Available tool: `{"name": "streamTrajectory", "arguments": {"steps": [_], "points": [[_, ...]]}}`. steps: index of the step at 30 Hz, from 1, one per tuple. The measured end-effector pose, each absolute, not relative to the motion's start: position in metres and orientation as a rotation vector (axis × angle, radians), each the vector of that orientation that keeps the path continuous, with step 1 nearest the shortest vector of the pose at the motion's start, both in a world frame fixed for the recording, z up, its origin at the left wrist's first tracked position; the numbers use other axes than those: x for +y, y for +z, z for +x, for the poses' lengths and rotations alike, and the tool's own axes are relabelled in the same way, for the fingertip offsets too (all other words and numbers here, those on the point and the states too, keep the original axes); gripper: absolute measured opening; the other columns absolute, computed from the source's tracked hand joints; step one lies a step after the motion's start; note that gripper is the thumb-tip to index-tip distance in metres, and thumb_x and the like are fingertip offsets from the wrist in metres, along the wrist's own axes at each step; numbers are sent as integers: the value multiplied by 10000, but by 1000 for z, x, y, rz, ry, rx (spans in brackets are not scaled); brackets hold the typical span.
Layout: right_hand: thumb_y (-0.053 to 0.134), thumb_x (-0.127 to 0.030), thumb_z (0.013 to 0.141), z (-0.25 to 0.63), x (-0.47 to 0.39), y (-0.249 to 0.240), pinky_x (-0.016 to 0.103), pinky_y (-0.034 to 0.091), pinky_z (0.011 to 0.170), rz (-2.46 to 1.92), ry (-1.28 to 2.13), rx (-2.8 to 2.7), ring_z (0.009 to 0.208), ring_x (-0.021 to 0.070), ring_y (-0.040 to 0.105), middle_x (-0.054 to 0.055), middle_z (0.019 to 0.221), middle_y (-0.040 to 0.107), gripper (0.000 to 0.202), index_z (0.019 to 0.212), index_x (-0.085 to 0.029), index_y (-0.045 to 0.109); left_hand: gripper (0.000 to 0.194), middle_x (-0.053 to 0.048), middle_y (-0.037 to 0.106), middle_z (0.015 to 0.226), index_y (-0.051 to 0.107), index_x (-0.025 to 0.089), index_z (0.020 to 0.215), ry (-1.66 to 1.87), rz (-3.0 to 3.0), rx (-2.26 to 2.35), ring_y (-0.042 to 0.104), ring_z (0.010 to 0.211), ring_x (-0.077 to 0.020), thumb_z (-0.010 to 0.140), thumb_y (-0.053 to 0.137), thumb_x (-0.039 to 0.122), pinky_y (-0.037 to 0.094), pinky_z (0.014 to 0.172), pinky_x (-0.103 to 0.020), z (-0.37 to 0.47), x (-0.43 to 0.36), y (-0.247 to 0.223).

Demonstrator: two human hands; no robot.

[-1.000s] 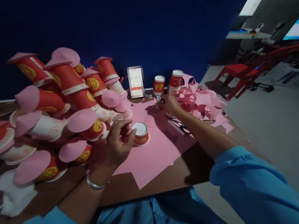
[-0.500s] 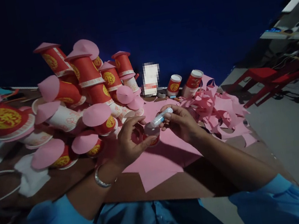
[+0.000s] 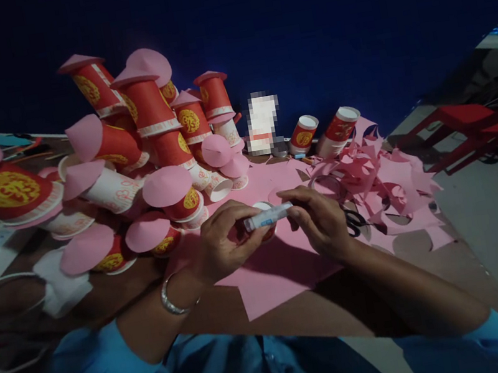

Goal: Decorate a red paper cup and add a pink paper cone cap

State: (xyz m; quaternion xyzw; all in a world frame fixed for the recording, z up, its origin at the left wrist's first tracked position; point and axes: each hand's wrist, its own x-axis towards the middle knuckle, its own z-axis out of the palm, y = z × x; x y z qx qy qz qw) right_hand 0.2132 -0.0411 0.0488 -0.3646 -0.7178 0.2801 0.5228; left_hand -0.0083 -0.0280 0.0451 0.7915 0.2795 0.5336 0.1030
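Observation:
A glue stick (image 3: 269, 215) with a clear barrel and a blue label lies nearly level between my hands. My left hand (image 3: 222, 241) is closed round its left end, thumb below and index finger above. With thumb and fingers, my right hand (image 3: 324, 225) pinches the right end. Just behind the stick, a small red paper cup (image 3: 264, 205) stands on the pink paper sheet (image 3: 265, 288), partly hidden by the stick and my left fingers. Past my right fingertips, a round pink piece is partly visible.
Red and white paper cups with pink cone tops (image 3: 166, 185) are piled at the left. Two red cups (image 3: 304, 135) stand at the back. Pink paper scraps (image 3: 394, 182) and black scissors (image 3: 353, 222) lie at the right. A red stool (image 3: 452, 126) is beyond the table.
My left hand has gone from around the cup to the glue stick. The stick has turned closer to level, and my right hand has shifted to its right end. The view has shifted slightly.

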Motion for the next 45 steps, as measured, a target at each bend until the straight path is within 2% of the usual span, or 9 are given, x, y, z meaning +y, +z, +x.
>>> {"name": "streamTrajectory", "arguments": {"steps": [5, 11, 16, 21, 27, 32, 37, 42, 45], "points": [[513, -517, 1109, 206, -44, 41, 259, 379, 497, -960, 999, -1534, 517, 123, 484, -67, 638, 509, 332, 1231, -249, 666, 230, -11, 777, 895, 675, 215, 1067, 1576, 2346, 799, 711, 736, -139, 893, 822, 184, 596, 689, -278, -7, -30, 46], [628, -529, 1045, 214, -38, 50, 311, 508, 678, -886, 712, -1884, 748, 177, 647, 51, 951, 733, 323, 1180, -251, 723, 181, -17, 761, 903, 664, 209, 1060, 1591, 2232, 775, 718, 755, -136, 918, 774, 186, 590, 658, -252, -8, -28, 45], [392, -597, 1120, 217, -37, 50, 301, 405, 561, -924, 578, -1979, 573, 158, 565, 11, 656, 623, 556, 840, -235, 707, 175, 4, 760, 861, 679, 209, 1015, 1547, 2217, 740, 703, 729, -127, 893, 799, 171, 574, 669, -248, -9, -29, 49], [454, -702, 1063, 218, -36, 48, 322, 445, 635, -907, 516, -1960, 674, 185, 572, 43, 838, 679, 532, 1060, -246, 728, 168, -15, 770, 884, 683, 207, 1019, 1547, 2148, 746, 710, 739, -135, 898, 799, 189, 566, 650, -251, -10, -29, 49], [296, -611, 1135, 216, -38, 48, 305, 327, 540, -982, 667, -1940, 504, 137, 424, -24, 585, 482, 638, 694, -238, 568, 172, -8, 773, 873, 675, 206, 1018, 1513, 2196, 732, 717, 742, -131, 903, 803, 197, 574, 675, -245, -10, -30, 50], [466, -674, 1076, 216, -37, 51, 305, 394, 606, -869, 498, -1942, 640, 157, 516, 18, 802, 615, 506, 992, -214, 659, 161, -7, 772, 866, 674, 199, 994, 1509, 2140, 769, 695, 688, -118, 884, 790, 181, 537, 607, -220, -11, -31, 50], [323, -531, 1157, 216, -37, 50, 295, 334, 553, -940, 578, -1963, 547, 132, 445, -29, 623, 482, 565, 724, -227, 524, 198, -6, 771, 873, 681, 203, 986, 1496, 2151, 733, 700, 722, -121, 854, 818, 145, 547, 642, -223, -8, -31, 49], [474, -650, 1085, 216, -36, 51, 294, 399, 605, -885, 485, -1960, 654, 153, 530, 12, 785, 610, 487, 941, -214, 635, 178, -1, 763, 864, 677, 206, 990, 1516, 2137, 756, 701, 716, -121, 871, 804, 169, 545, 642, -228, -8, -31, 49], [418, -589, 1123, 214, -37, 50, 280, 373, 579, -904, 589, -1964, 603, 135, 497, -10, 702, 568, 507, 811, -224, 580, 174, 1, 766, 868, 673, 205, 982, 1503, 2144, 747, 693, 711, -115, 872, 801, 163, 534, 633, -222, -7, -31, 48]]}}
